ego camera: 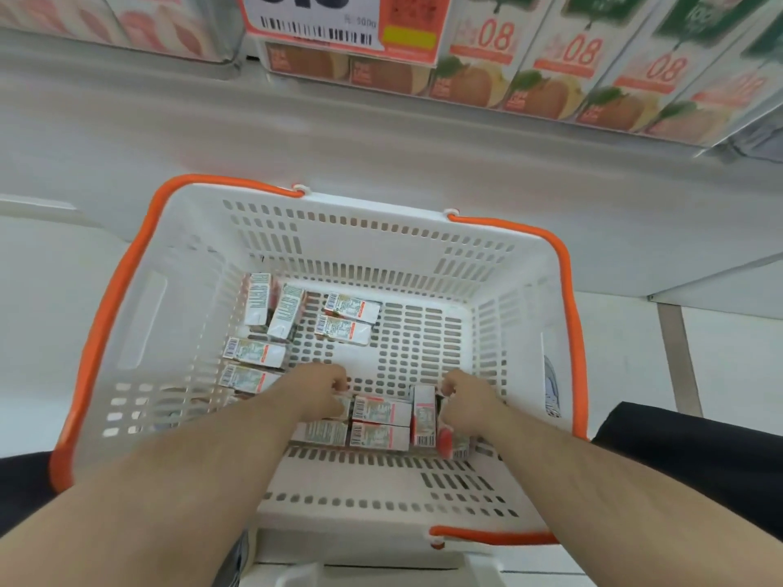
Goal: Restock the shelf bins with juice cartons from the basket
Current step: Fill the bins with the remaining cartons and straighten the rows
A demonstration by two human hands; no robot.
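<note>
Both my forearms enter from the lower frame and reach into the white basket (203, 247) with orange handles, at centre on a pale floor. My left hand (315, 389) curls its fingers onto juice cartons (381, 410) at the basket's near wall; my right hand (464, 402) grips an upright carton (424, 417). More cartons lie centre-left. Shelf cartons (546, 61) and a price tag (322, 23) fill the upper frame.

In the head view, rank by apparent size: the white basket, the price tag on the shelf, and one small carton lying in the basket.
1. White basket, largest by far.
2. Price tag, cut off by the frame's top edge.
3. Small carton, smallest.
</note>
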